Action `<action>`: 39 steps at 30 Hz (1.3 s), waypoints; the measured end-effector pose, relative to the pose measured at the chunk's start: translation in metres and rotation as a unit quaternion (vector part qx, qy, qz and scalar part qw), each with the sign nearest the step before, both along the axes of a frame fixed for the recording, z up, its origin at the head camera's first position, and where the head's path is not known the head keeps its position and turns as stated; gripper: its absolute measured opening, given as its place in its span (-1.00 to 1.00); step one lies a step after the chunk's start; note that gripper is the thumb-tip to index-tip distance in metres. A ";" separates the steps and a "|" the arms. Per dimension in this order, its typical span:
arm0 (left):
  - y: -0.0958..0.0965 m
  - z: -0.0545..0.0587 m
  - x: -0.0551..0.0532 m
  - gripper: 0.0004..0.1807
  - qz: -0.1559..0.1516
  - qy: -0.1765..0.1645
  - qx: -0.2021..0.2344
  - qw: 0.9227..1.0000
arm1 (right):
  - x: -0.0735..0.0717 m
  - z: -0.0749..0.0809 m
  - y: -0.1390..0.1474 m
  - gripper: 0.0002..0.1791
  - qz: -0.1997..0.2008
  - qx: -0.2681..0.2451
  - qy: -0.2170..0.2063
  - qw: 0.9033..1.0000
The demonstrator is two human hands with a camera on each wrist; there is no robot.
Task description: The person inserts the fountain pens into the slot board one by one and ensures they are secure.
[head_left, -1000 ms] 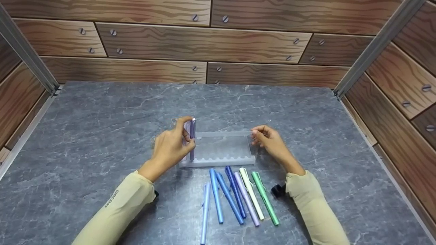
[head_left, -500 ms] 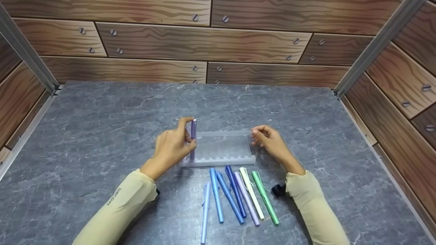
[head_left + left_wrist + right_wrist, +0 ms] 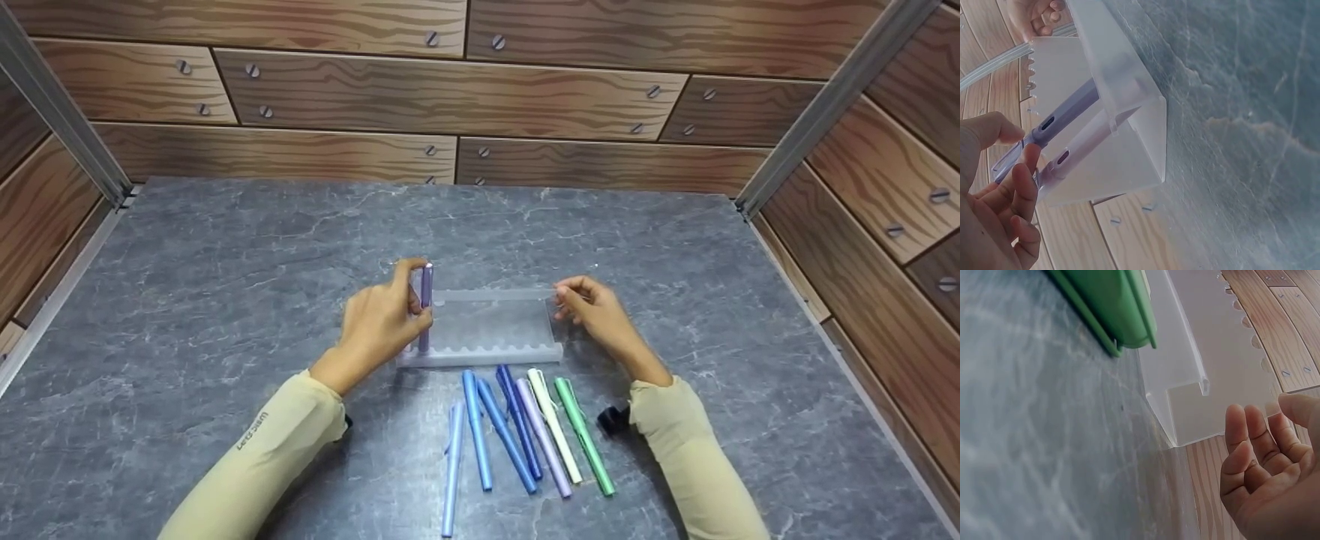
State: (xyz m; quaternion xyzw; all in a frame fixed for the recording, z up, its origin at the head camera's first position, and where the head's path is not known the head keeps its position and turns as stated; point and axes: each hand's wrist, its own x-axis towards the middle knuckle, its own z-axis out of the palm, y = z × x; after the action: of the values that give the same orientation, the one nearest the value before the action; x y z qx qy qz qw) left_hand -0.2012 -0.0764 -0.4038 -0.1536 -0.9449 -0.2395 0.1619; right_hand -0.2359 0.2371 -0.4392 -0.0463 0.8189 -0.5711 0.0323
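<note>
My left hand [image 3: 381, 322] pinches a purple pen [image 3: 426, 300] between thumb and fingers. The pen leans in the left part of a frosted, see-through pen stand [image 3: 491, 356] with a scalloped edge. Beside it in the left wrist view is a paler, pinkish-purple pen [image 3: 1086, 138], also in the stand and partly covered by my fingers. My right hand [image 3: 596, 311] holds the stand's back right corner with thumb and fingertip, other fingers curled, as the right wrist view also shows.
In front of the stand lie several loose pens: blue ones [image 3: 477, 431], a lilac one [image 3: 544, 439], a cream one [image 3: 555, 427] and a green one [image 3: 585, 436]. The grey marbled table [image 3: 262, 240] is bordered by wood-patterned walls [image 3: 450, 90].
My left hand has shifted very slightly to the right with the purple pen, and less of the paler pen shows behind it. The right hand, stand and loose pens stay where they were.
</note>
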 end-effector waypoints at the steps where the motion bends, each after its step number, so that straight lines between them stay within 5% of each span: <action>1: 0.000 0.000 0.000 -0.36 0.001 -0.001 -0.001 1.000 | 0.000 0.000 0.000 -0.60 0.000 0.000 0.001 1.000; 21: -0.001 0.000 0.008 -0.35 -0.008 0.005 0.000 1.000 | 0.001 -0.003 -0.001 -0.60 -0.001 -0.005 -0.005 1.000; 32: -0.001 0.000 0.025 -0.29 -0.062 -0.006 -0.018 0.998 | 0.000 -0.002 0.001 -0.62 -0.004 0.005 -0.001 1.000; 39: -0.003 -0.001 0.039 -0.26 -0.122 -0.050 -0.031 0.991 | 0.001 0.000 0.002 -0.59 -0.001 0.010 -0.001 1.000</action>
State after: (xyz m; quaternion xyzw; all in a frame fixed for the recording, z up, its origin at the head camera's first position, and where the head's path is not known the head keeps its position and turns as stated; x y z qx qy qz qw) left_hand -0.1625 -0.0794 -0.4045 -0.2609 -0.9330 -0.2351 0.0791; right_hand -0.2352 0.2387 -0.4392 -0.0445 0.8246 -0.5630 0.0329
